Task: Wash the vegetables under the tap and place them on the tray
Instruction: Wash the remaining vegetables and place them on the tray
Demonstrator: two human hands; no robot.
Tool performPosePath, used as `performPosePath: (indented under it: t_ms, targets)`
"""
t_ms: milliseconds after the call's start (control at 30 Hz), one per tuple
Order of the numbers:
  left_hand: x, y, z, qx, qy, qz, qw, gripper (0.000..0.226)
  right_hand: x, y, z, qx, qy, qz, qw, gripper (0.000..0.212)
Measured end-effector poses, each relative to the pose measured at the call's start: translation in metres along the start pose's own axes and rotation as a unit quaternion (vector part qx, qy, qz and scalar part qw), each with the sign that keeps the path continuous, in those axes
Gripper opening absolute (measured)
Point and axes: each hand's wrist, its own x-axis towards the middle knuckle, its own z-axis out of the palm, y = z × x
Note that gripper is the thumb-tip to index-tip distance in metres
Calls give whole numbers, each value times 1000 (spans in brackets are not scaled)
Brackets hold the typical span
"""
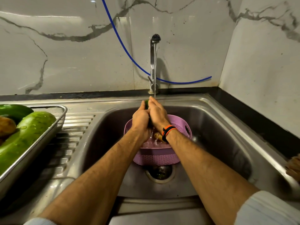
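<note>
Green vegetable (146, 103), only its tip showing between my two hands, held above the steel sink basin (211, 135) under the thin stream of water (155, 65) that falls from the upright chrome tap (153, 62). My left hand (140, 121) wraps it from the left with curled fingers; my right hand (158, 113), which wears an orange-and-black wristband (168, 129), clasps it from the right, so that both palms close around the vegetable and hide most of its length. Water runs off my hands into the round lilac perforated plastic basket (155, 157) standing in the basin directly below, over the drain (159, 173); a brownish vegetable (157, 136) shows inside the basket, partly hidden behind my right wrist. On the ribbed draining board (73, 130) to the left rests the rectangular steel tray (40, 143), which holds a long pale-green gourd (24, 137), a dark green vegetable (14, 111) behind it and a brown potato-like piece (6, 127). A blue hose (129, 56) hangs across the marbled wall tiles (65, 54).
</note>
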Motion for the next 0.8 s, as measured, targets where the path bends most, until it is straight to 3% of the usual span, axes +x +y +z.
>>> performPosePath:
  t_ms: [100, 233, 367, 533, 667, 800]
  targets:
    - [0, -2, 0, 16, -44, -2, 999, 61, 4, 1, -6, 15, 30, -3, 999, 42]
    - [7, 0, 2, 27, 15, 18, 999, 64, 0, 10, 5, 25, 10, -20, 999, 42]
    - [5, -4, -1, 29, -53, -17, 998, 62, 11, 3, -7, 50, 49, 9, 998, 40]
    - [10, 0, -1, 20, 18, 21, 999, 62, -3, 12, 6, 38, 3, -14, 999, 42]
    - [0, -1, -2, 13, -59, -17, 998, 64, 11, 4, -3, 52, 44, 9, 998, 42]
    - [3, 2, 3, 27, 18, 25, 999, 65, -1, 12, 2, 47, 5, -5, 999, 43]
